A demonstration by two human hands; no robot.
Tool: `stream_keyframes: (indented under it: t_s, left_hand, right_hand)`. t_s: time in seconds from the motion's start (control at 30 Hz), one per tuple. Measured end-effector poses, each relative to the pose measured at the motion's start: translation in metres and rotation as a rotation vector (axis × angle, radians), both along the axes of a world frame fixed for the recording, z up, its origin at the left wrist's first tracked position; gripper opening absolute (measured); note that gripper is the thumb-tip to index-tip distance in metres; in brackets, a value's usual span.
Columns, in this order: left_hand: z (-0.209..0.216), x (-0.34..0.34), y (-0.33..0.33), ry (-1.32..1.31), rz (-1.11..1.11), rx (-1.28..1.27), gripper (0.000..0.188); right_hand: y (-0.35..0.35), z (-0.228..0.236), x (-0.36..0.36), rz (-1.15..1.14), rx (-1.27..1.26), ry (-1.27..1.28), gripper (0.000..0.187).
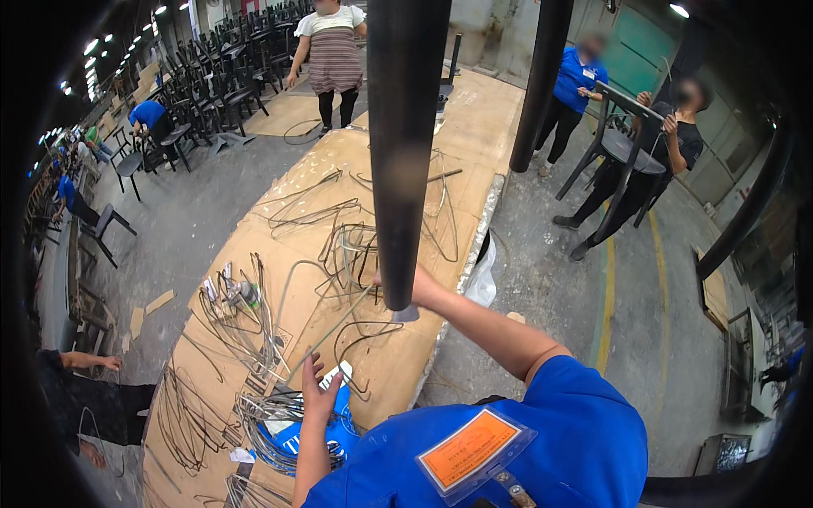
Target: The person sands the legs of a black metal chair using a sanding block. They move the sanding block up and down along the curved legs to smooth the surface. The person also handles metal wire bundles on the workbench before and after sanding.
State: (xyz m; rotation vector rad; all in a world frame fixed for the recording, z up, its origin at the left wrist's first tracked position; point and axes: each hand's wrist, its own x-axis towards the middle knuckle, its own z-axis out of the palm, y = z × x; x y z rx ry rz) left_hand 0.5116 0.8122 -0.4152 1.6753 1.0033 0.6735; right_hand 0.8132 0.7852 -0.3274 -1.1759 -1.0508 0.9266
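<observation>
Grey workshop floor spreads out on both sides, with dark chairs massed at the upper left, crowded together probably to save room. At the right a co-worker holds another chair by its back rail, likely because that bar gives both hands a hold. Next comes the bench, topped with tan board, perhaps so that metal can be strewn over it without harm. Down the middle of the view hangs a dark tapered post; what carries it is out of sight. Bent wires lie in loose clusters along the bench, seemingly heaped to stay within arm's reach, while a denser grey bundle rests against a blue bag. The person's hands are apart: the left hand is raised beside the bag, thumb and fingers spread; the right hand is largely behind the post, so I cannot tell its grip. Thinnest of all, a greenish wire slants between them over the bench, presumably angled so both can reach it, though contact is unclear
</observation>
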Motion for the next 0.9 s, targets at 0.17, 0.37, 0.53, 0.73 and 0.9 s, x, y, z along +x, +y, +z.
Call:
stream_keyframes:
  t_s: [0.17, 0.37, 0.53, 0.73, 0.9]
  left_hand:
    - [0.064, 0.021, -0.012, 0.004, -0.149, 0.450, 0.080]
    - [0.071, 0.023, -0.014, -0.001, 0.014, 0.582, 0.044]
    - [0.054, -0.032, -0.027, -0.266, 0.318, 0.597, 0.008]
    - [0.066, -0.063, -0.037, -0.682, 0.527, 0.101, 0.013]
    - [0.079, -0.109, -0.054, -0.578, 0.608, 0.055, 0.018]
  right_hand:
    - [0.011, 0.019, -0.069, -0.054, -0.212, 0.401, 0.017]
    - [-0.005, 0.017, -0.139, 0.276, -0.056, 0.413, 0.024]
    - [-0.003, 0.019, -0.179, 0.473, -0.153, 0.295, 0.026]
    - [0.000, 0.050, -0.222, 0.624, 0.041, -0.244, 0.055]
    - [-0.023, 0.071, -0.237, 0.709, -0.014, -0.260, 0.057]
